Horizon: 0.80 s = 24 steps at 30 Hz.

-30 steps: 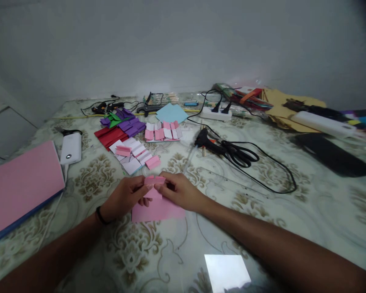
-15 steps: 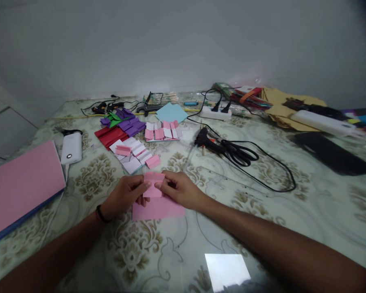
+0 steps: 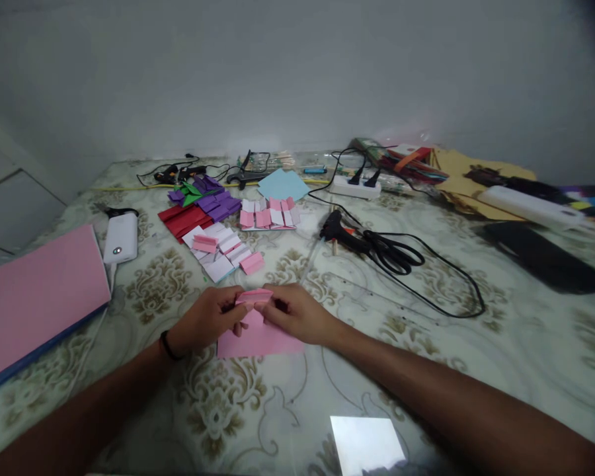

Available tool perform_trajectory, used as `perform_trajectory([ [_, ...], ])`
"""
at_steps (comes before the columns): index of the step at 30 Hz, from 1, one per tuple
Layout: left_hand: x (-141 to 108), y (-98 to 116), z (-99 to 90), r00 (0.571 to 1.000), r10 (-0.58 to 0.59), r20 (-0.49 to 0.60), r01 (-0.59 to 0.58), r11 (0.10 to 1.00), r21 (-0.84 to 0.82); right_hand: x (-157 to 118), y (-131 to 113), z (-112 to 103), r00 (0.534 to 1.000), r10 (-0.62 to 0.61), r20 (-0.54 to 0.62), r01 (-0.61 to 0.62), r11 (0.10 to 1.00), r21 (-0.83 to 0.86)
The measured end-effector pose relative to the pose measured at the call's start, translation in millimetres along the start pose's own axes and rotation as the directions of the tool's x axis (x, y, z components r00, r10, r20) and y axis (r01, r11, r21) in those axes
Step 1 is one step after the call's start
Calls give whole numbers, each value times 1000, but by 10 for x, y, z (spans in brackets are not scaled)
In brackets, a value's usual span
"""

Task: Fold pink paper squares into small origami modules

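Between the fingertips of both hands is a small pink paper piece (image 3: pixel 254 297) with a folded strip along its far edge. My left hand (image 3: pixel 217 313) pinches its left side, and my right hand (image 3: pixel 293 312) pinches the right side, the two thumbs nearly meeting on the near face. Under them a larger pink paper sheet (image 3: pixel 262 342) lies flat on the patterned tablecloth (image 3: pixel 223 403). Just beyond the hands sit several folded white and pink paper pieces (image 3: pixel 221 251), with another group of folded pink and white strips (image 3: pixel 270 214) farther back.
A black glue gun (image 3: pixel 344 235) with a looped cord lies right of centre, near a white power strip (image 3: pixel 356 187). On the left are a white power bank (image 3: pixel 121 238) and a stack topped with pink paper (image 3: pixel 44 291). A black flat object (image 3: pixel 545 254) lies far right.
The far edge of the small pink paper has been folded over towards me, and the piece now tilts flatter. Both thumbs have moved up to its fold. The view has shifted slightly.
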<state>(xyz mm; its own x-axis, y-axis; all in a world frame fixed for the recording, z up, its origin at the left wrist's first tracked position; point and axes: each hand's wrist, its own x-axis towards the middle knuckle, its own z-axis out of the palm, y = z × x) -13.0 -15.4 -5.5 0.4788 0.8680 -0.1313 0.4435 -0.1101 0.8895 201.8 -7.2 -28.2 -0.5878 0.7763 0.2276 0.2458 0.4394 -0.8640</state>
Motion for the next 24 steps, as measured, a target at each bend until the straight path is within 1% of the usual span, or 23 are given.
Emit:
perform_trajectory([
  [2,13,-5,0,1000,3,-12,-4,999,-32,1,13,4,999,10,-42,-10,1000,-1],
  [4,24,-28,0,1000,1,-14,-2,997,-76,1,24,7,998,9,-60,-9,1000,-1],
  [7,27,-68,-3,1000,-24,-13,22,987,-160,1,24,8,1000,-10,-6,10,1000,5],
  [10,14,-77,-15,1000,-15,8,16,978,-208,1,11,3,999,-17,40,16,1000,27],
  [13,4,-61,-31,1000,16,22,-12,980,-198,0,11,2,999,-8,35,7,999,39],
  [18,10,-53,-38,1000,29,1,-28,985,-172,-8,40,16,1000,-1,23,1,999,35],
  [24,5,-62,-23,1000,26,-2,-26,998,-54,6,28,13,997,-73,28,72,997,20],
])
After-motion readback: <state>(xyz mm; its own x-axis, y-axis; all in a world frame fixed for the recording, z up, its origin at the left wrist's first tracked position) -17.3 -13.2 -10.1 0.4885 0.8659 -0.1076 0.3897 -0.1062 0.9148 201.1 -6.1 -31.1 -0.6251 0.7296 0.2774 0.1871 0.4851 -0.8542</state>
